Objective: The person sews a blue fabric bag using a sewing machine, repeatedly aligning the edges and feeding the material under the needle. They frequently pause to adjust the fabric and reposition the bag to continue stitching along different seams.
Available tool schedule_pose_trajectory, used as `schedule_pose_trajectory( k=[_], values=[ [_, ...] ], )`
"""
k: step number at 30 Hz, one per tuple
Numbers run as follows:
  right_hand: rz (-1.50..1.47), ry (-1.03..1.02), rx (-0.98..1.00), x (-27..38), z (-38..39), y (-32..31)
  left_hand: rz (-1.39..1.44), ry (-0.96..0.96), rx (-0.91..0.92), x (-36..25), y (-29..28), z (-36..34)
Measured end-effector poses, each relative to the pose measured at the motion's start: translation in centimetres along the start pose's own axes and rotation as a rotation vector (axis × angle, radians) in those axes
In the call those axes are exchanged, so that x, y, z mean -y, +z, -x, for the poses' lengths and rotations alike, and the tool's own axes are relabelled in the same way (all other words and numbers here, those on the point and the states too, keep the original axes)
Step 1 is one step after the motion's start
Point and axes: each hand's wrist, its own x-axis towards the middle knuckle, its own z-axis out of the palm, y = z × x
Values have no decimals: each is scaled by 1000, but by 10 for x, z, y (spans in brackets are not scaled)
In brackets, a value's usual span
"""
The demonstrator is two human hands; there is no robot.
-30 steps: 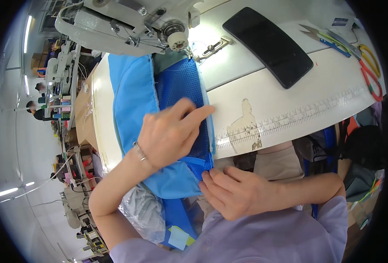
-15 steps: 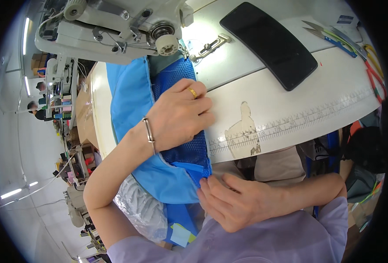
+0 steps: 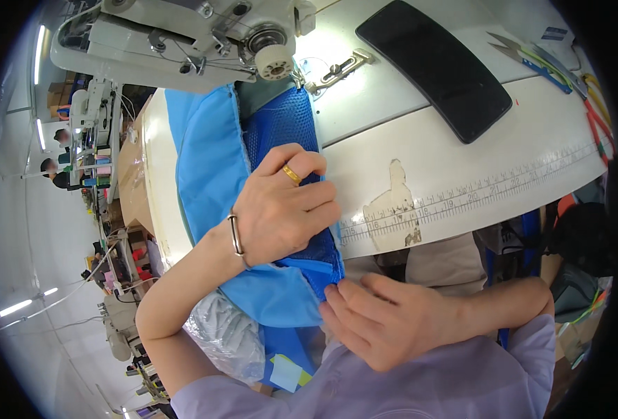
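Note:
Blue mesh fabric (image 3: 279,131) runs from under the sewing machine's (image 3: 274,61) needle area toward me, joined along its left side to light-blue cloth (image 3: 207,150). My left hand (image 3: 288,202), wearing a ring and a bracelet, lies over the mesh. Its fingers are curled in at the mesh's right edge, with the fingertips hidden. Closer to my body, my right hand (image 3: 375,318) pinches the near corner of the same fabric, past the table's front edge. The place where the needle meets the cloth is partly covered by the machine head.
A black smartphone (image 3: 434,70) lies right of the machine, near a metal guide (image 3: 340,71). Scissors (image 3: 529,63) rest at the far right. A printed ruler (image 3: 462,202) follows the table's front edge. Clear plastic wrapping (image 3: 225,335) sits below the cloth. Other people and machines stand far left.
My left hand has slid slightly toward me along the mesh, its fingers curling more and baring more fabric near the machine. The right hand keeps its pinch. The view has shifted a little.

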Motion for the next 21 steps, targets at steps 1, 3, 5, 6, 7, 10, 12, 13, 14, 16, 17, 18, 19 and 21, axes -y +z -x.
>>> schedule_pose_trajectory(
  k=[1, 3, 5, 6, 7, 10, 12, 13, 14, 16, 17, 18, 19, 21],
  values=[
    [-23, 13, -41, -1, 1, 2, 0, 10, -3, -1, 0, 1],
    [-60, 53, -125, -3, 4, 7, 81, -65, -59, 0, -5, 4],
    [-92, 173, -256, -5, 2, 11, 107, -116, -110, -1, -8, 9],
    [-108, 231, -321, -7, 1, 13, 93, -128, -133, -1, -8, 12],
    [-66, 294, -298, -11, 1, 14, 79, -141, -156, -1, -8, 14],
    [48, 415, -260, -32, -4, 21, 53, -159, -178, -7, -11, 16],
    [-11, 397, -212, -35, -11, 21, 45, -146, -185, -8, -10, 16],
    [-41, 388, -188, -36, -12, 21, 44, -138, -184, -9, -10, 16],
    [-62, 387, -181, -36, -11, 22, 40, -135, -182, -10, -11, 16],
    [-105, 385, -164, -36, -9, 25, 49, -133, -194, -11, -9, 16],
    [-101, 383, -168, -35, -9, 24, 50, -137, -200, -12, -8, 16],
    [-96, 381, -171, -34, -8, 21, 40, -148, -225, -13, -6, 17],
    [-93, 378, -174, -34, -7, 20, 30, -160, -249, -14, -1, 18],
    [-97, 375, -178, -32, -1, 22, 35, -237, -258, -18, 2, 17]
  ],
)
